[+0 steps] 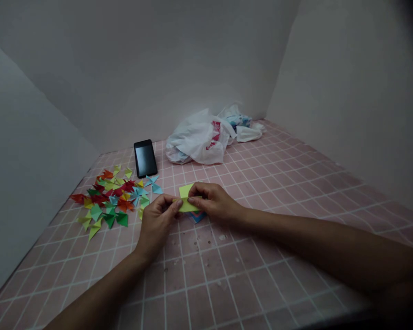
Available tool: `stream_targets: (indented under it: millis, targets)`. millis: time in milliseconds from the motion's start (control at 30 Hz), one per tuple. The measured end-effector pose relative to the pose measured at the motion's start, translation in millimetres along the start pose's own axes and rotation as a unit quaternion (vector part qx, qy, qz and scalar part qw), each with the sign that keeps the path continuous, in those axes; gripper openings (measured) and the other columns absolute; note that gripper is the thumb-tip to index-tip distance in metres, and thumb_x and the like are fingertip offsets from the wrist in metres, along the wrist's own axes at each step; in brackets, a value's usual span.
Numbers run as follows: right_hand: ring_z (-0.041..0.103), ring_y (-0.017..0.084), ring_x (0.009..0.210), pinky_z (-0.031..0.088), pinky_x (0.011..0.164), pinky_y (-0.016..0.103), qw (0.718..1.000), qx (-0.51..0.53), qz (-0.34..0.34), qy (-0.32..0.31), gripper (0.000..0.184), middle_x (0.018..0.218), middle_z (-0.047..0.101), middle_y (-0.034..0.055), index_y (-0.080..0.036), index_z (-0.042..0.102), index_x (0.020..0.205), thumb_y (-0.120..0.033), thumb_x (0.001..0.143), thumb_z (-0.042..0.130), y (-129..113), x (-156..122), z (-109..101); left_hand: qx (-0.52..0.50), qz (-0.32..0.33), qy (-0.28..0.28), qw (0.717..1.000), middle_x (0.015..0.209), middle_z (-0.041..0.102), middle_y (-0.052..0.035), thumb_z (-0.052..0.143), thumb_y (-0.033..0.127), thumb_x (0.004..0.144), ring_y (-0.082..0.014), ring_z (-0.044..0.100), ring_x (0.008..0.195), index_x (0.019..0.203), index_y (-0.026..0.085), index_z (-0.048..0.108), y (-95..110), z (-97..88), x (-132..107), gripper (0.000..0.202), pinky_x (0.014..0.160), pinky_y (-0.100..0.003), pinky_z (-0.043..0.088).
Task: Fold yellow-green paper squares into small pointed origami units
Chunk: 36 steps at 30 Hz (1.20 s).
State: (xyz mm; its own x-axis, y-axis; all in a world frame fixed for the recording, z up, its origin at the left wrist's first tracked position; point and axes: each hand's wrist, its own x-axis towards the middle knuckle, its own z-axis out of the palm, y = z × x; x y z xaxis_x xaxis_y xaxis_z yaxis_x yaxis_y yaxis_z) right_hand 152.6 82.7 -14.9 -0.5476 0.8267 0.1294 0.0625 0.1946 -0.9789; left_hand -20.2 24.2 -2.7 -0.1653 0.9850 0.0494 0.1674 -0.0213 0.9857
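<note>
Both hands meet over a small yellow sheet of paper (pixel 186 198) at the middle of the pink tiled floor (pixel 248 256). My left hand (pixel 157 221) pinches the sheet's left edge with its fingers curled. My right hand (pixel 213 201) grips the sheet's right side, fingers pressed down over it. Under the right hand lies a small stack of coloured paper (pixel 197 216), blue and red at its visible corner. To the left lies a pile of folded paper pieces (pixel 113 197) in red, green, yellow, blue and orange.
A black phone (pixel 145 158) lies face up behind the pile. A white plastic bag (pixel 201 137) with red print and more crumpled bags (pixel 242 126) sit in the far corner. Grey walls close in on the left, back and right. Small crumbs dot the tiles near my hands.
</note>
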Motion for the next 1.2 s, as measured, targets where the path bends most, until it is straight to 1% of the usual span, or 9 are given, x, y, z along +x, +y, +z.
stream_targets:
  millis: [133, 300, 500, 600, 733, 900, 1033, 1133, 1200]
  targets:
    - [0.053, 0.013, 0.066, 0.041, 0.061, 0.026, 1.000, 0.000, -0.015, 0.014, 0.010, 0.070, 0.058, -0.0004, -0.018, 0.057, 0.078, -0.026, 0.084, 0.061, -0.1, 0.1, -0.6, -0.015, 0.001, 0.008, 1.000, 0.063, 0.064, 0.0020, 0.074, 0.034, 0.078, -0.0123, 0.058, 0.060, 0.074, 0.017, 0.067, -0.7, -1.2, -0.4, 0.019, 0.060, -0.023, 0.047]
    - [0.051, 0.012, 0.064, 0.040, 0.060, 0.026, 0.999, -0.008, -0.034, 0.032, 0.012, 0.071, 0.056, -0.0014, -0.018, 0.057, 0.079, -0.027, 0.083, 0.063, -1.1, 0.0, -1.4, -0.021, 0.007, 0.030, 0.999, 0.065, 0.064, 0.0015, 0.074, 0.039, 0.079, -0.0126, 0.059, 0.059, 0.076, 0.017, 0.066, -2.3, -2.3, -0.1, 0.023, 0.062, -0.024, 0.048]
    - [0.049, 0.011, 0.063, 0.039, 0.059, 0.025, 0.998, 0.000, -0.040, 0.043, 0.014, 0.069, 0.054, -0.0017, -0.018, 0.057, 0.078, -0.029, 0.084, 0.062, 1.1, 1.4, -1.5, -0.027, 0.008, 0.028, 0.999, 0.065, 0.063, 0.0017, 0.072, 0.039, 0.081, -0.0119, 0.058, 0.060, 0.077, 0.017, 0.066, -4.4, -2.6, 0.0, 0.023, 0.063, -0.024, 0.047]
    - [0.049, 0.011, 0.061, 0.039, 0.057, 0.025, 0.998, 0.010, -0.031, 0.047, 0.013, 0.068, 0.055, -0.0018, -0.018, 0.058, 0.078, -0.029, 0.083, 0.063, 1.2, 2.1, -1.4, -0.043, 0.001, 0.025, 0.999, 0.065, 0.064, 0.0018, 0.073, 0.039, 0.081, -0.0118, 0.058, 0.061, 0.077, 0.017, 0.066, -4.9, -2.0, 0.2, 0.024, 0.063, -0.023, 0.047]
    - [0.049, 0.011, 0.058, 0.040, 0.055, 0.024, 0.998, 0.053, -0.001, 0.042, 0.014, 0.067, 0.054, -0.0026, -0.018, 0.056, 0.079, -0.030, 0.083, 0.062, -0.8, 2.4, -1.5, -0.059, -0.008, 0.025, 0.998, 0.064, 0.063, 0.0022, 0.073, 0.040, 0.081, -0.0115, 0.057, 0.060, 0.074, 0.017, 0.065, -5.1, -2.2, 1.0, 0.025, 0.063, -0.022, 0.046]
    - [0.048, 0.011, 0.057, 0.039, 0.054, 0.024, 0.996, 0.072, 0.001, 0.048, 0.014, 0.064, 0.051, -0.0035, -0.019, 0.054, 0.079, -0.030, 0.086, 0.059, -1.3, 1.3, -1.6, -0.014, 0.007, 0.028, 0.999, 0.061, 0.061, 0.0018, 0.068, 0.040, 0.085, -0.0126, 0.055, 0.060, 0.070, 0.018, 0.064, -3.0, -4.8, -0.6, 0.027, 0.063, -0.023, 0.043]
    - [0.047, 0.011, 0.056, 0.038, 0.053, 0.024, 0.997, 0.042, -0.005, 0.064, 0.012, 0.063, 0.050, -0.0040, -0.020, 0.052, 0.081, -0.028, 0.088, 0.055, -2.8, -0.5, -2.0, 0.026, 0.024, 0.024, 0.999, 0.058, 0.060, 0.0016, 0.065, 0.040, 0.087, -0.0131, 0.054, 0.058, 0.068, 0.019, 0.064, -0.4, -6.5, -1.3, 0.029, 0.062, -0.024, 0.042]
    - [0.045, 0.011, 0.055, 0.035, 0.053, 0.024, 0.997, 0.026, -0.004, 0.067, 0.011, 0.061, 0.049, -0.0044, -0.020, 0.052, 0.080, -0.026, 0.088, 0.055, -3.5, 0.6, -3.5, 0.056, 0.027, 0.008, 0.998, 0.058, 0.059, 0.0016, 0.064, 0.041, 0.087, -0.0136, 0.053, 0.058, 0.067, 0.019, 0.063, 0.3, -7.7, 1.8, 0.029, 0.061, -0.024, 0.041]
    - [0.044, 0.011, 0.054, 0.035, 0.053, 0.024, 0.999, 0.018, 0.000, 0.051, 0.011, 0.060, 0.048, -0.0046, -0.020, 0.052, 0.079, -0.025, 0.088, 0.055, -2.8, 2.1, -4.5, 0.080, 0.026, -0.014, 0.996, 0.058, 0.059, 0.0018, 0.066, 0.040, 0.084, -0.0138, 0.052, 0.057, 0.069, 0.019, 0.064, 0.8, -8.2, 4.7, 0.026, 0.057, -0.024, 0.039]
